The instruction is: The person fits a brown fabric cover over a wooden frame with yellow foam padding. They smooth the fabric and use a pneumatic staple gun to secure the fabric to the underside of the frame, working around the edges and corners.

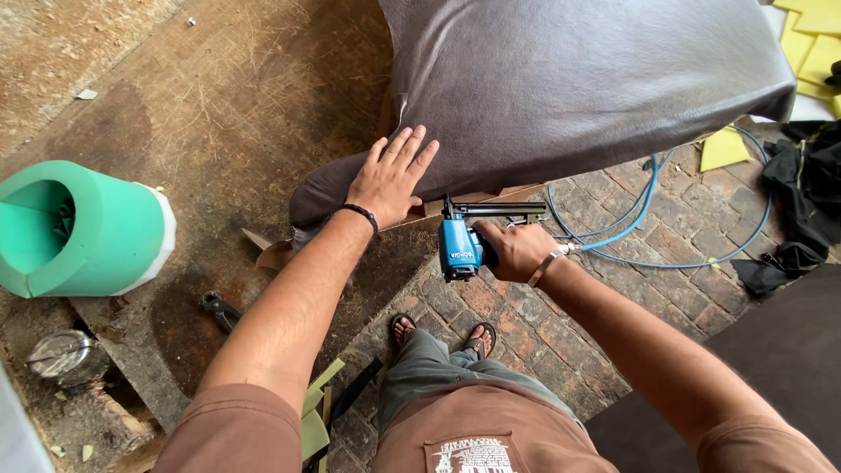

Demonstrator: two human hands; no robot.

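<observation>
My left hand [390, 178] lies flat with fingers spread on dark grey leather-like upholstery [561, 79] stretched over a wooden frame, near its lower left corner. My right hand [517, 250] grips a blue pneumatic staple gun [462, 243], whose black nose and magazine [495, 210] sit against the wooden edge [517, 191] under the upholstery. A blue air hose [644, 197] runs from the gun across the brick floor to the right.
A worn wooden workbench [219, 105] holds a green foam roll [79, 229], black pliers [219, 308] and a clear jar [66, 355]. Yellow foam pieces [810, 44] and black fabric [802, 206] lie at the right. My sandalled feet [442, 333] stand on bricks.
</observation>
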